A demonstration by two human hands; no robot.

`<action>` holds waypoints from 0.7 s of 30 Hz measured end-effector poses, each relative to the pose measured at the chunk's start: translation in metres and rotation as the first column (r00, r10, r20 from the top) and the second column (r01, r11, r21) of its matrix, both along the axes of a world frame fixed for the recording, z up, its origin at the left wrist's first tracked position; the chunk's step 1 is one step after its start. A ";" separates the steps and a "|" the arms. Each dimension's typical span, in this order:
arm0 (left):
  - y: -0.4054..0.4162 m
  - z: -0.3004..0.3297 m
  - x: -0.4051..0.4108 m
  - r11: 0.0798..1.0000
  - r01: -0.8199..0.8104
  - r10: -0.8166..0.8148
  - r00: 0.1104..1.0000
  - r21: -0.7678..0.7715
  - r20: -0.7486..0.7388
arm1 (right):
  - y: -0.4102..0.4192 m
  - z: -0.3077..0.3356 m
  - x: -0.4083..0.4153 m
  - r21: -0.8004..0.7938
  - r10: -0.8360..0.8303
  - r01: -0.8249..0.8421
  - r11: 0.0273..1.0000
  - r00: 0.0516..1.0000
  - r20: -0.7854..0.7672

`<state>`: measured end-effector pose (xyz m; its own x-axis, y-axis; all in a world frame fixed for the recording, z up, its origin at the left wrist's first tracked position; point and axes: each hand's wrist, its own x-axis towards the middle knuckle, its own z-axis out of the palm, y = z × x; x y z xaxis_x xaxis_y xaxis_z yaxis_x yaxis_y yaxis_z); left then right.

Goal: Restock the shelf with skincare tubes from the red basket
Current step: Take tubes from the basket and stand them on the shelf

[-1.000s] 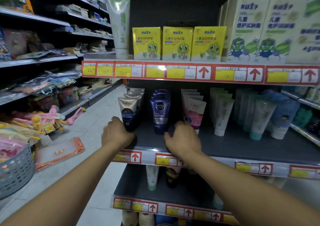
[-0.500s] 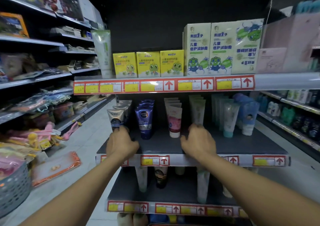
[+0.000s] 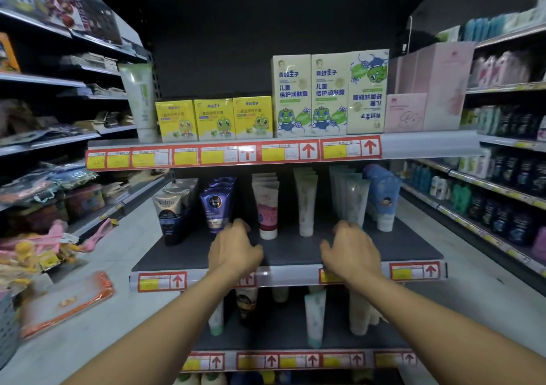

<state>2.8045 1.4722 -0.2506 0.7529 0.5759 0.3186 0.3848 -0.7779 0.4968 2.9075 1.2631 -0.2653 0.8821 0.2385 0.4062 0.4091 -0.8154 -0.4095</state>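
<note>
The skincare tubes [image 3: 267,204] stand cap-down in rows along the back of the middle shelf [image 3: 295,253], from a dark row at 10 o'clock to pale and blue ones at 2 o'clock. The shelf front is bare. Both hands reach over that bare strip holding nothing: the left hand [image 3: 235,251] with loosely curled fingers just in front of the purple tube [image 3: 215,207], the right hand [image 3: 351,250] likewise near the translucent tubes [image 3: 353,198]. Each grip is empty. The red basket is not in view. To front the rows well, I judge each tube should be drawn forward by its base, upright, label outward. At 8 o'clock a grey basket [image 3: 9,325] sits beside the aisle floor.
</note>
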 end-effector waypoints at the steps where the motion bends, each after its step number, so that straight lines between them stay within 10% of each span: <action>1: -0.004 -0.001 0.005 1.000 0.010 -0.010 1.000 0.006 0.004 | -0.002 -0.001 0.003 -0.002 0.008 -0.008 1.000 1.000 -0.004; 21: 0.011 -0.036 0.100 0.978 -0.013 0.031 0.996 -0.209 0.080 | 0.057 -0.023 0.079 -0.004 0.054 -0.056 0.998 0.985 -0.162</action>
